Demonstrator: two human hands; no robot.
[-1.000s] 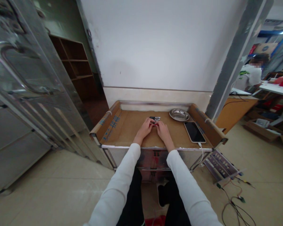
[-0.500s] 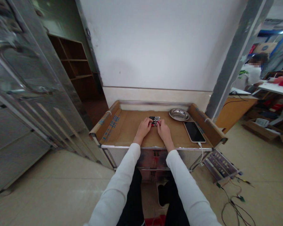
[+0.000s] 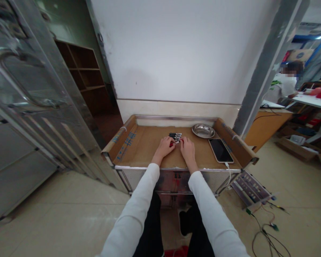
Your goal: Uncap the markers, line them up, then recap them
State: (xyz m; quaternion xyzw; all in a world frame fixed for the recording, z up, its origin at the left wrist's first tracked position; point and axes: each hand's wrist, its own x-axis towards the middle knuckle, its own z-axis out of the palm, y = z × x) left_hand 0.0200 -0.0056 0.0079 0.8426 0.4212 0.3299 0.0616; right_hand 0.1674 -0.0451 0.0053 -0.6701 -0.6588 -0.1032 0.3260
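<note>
From my head camera, I see both my hands low over the brown cardboard lining point(image 3: 140, 151) of the cart top, wrists near its front edge. My left hand point(image 3: 165, 146) is curled, thumb and fingers pinching a red marker point(image 3: 172, 144) whose red part shows right at the fingertips. My right hand point(image 3: 187, 148) sits just beside it, fingers bent and bunched at the marker's other end — whether they grip it or only touch it, I cannot tell. So the red marker lies between my two hands, running across from one to the other.

Just beyond my fingertips, a row of black markers point(image 3: 175, 135) lies side by side, their pale ends toward my right. Farther out, ahead and to the right of my right hand, is a round metal bowl point(image 3: 203, 131). To the right of that same hand, well apart from it, a phone point(image 3: 220, 150) lies face up — a white cable point(image 3: 229, 174) hangs from its near end over the front edge.
</note>
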